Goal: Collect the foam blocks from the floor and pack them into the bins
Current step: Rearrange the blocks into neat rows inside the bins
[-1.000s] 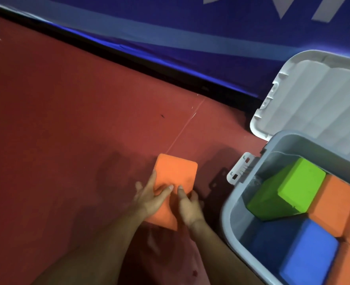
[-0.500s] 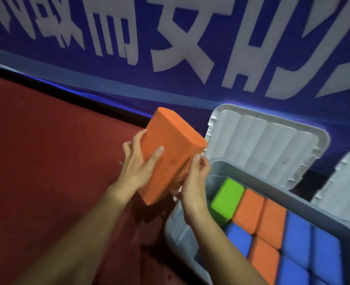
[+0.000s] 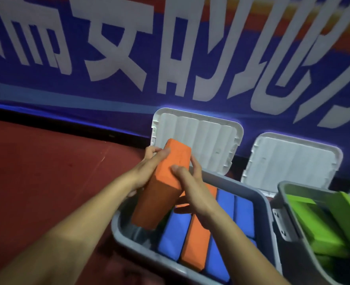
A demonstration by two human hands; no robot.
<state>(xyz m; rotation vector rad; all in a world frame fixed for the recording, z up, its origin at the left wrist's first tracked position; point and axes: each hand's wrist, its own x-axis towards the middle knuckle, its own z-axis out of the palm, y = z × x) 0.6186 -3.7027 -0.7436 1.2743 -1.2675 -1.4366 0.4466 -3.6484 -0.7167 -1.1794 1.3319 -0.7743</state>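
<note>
Floor: dark red, matte, looks like a mat. No loose blocks show on the part I can see.
Left hand: fingers curled over the upper left edge of the orange foam block, palm against its long side.
Orange foam block: a brick-shaped slab with rounded corners and a fine, dull skin. I hold it tilted, upper end away from me and lower end dipping into the left end of the grey bin. I cannot tell whether it touches anything inside.
Handling (judgement): light, soft, grippy rather than slick, and not fragile. Best held on the two long sides near the upper half, leaving the lower end free to slide into the gap.
Right hand: thumb pressed on the broad face, fingers wrapped behind the right edge, so both hands grip the block.
Grey bin: smooth moulded plastic, rounded rim.
Packed blocks: blue blocks and one orange block stand on edge, side by side and touching. A dark gap is left at the left end.
Lids: two white ribbed lids, leaning against the banner behind the bins.
Second bin: grey, just right of the first. It holds green blocks, blurred and lying askew.
</note>
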